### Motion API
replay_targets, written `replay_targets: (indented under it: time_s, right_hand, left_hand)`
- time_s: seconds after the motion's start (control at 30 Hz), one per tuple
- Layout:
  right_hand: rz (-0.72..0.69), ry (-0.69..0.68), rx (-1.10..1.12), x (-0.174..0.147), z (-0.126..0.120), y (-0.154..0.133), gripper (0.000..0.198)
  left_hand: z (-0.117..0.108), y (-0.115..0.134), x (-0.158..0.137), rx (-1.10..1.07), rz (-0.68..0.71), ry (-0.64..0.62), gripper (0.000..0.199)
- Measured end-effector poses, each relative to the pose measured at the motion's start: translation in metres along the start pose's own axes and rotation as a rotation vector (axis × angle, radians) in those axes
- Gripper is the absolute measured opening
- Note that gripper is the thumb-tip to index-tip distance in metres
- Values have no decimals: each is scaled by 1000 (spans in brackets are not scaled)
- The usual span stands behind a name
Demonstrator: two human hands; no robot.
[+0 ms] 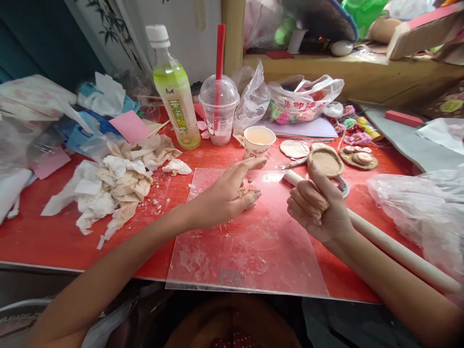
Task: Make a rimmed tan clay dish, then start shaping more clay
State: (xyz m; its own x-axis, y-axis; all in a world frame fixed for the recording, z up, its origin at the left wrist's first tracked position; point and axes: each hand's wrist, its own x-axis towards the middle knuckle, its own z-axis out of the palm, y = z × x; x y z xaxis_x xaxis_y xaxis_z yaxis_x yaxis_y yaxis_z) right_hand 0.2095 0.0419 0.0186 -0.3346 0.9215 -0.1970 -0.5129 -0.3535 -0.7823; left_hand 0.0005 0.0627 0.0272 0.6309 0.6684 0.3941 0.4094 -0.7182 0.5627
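Observation:
My left hand (232, 191) reaches over the far part of a clear plastic sheet (250, 263), its fingers stretched out and the thumb apart. Small brown clay bits (250, 181) lie between thumb and fingers. My right hand (313, 208) is raised at the sheet's right side, fingers curled in and thumb pointing up; whatever it may hold is hidden. Just behind it are a shallow clay dish (328, 169), a flat pale clay disc (294, 149) and a decorated clay piece (358, 158). A paper cup (259, 137) with pale liquid stands beyond my left fingertips.
A long white tube (391, 244) runs beneath my right forearm. Crumpled tissues (116, 186) lie on the left of the red table (145, 249). At the back stand a drink bottle (177, 99) and a domed plastic cup (219, 113). Plastic bags (424, 208) lie at right.

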Motion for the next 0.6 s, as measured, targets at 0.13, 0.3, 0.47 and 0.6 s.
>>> replay_targets:
  time_s: [0.13, 0.3, 0.47, 0.6]
  right_hand:
    - [-30, 4, 91, 1, 10, 7, 51]
    - [233, -285, 241, -13, 23, 16, 60]
    - [313, -412, 271, -17, 24, 22, 72]
    - [400, -500, 206, -11, 18, 22, 81]
  left_hand:
    - [17, 7, -4, 212, 83, 88, 48]
    - [32, 23, -13, 299, 16, 205, 45]
    - [25, 25, -13, 523, 91, 176, 30]
    - [16, 27, -9, 470, 36, 253, 43]
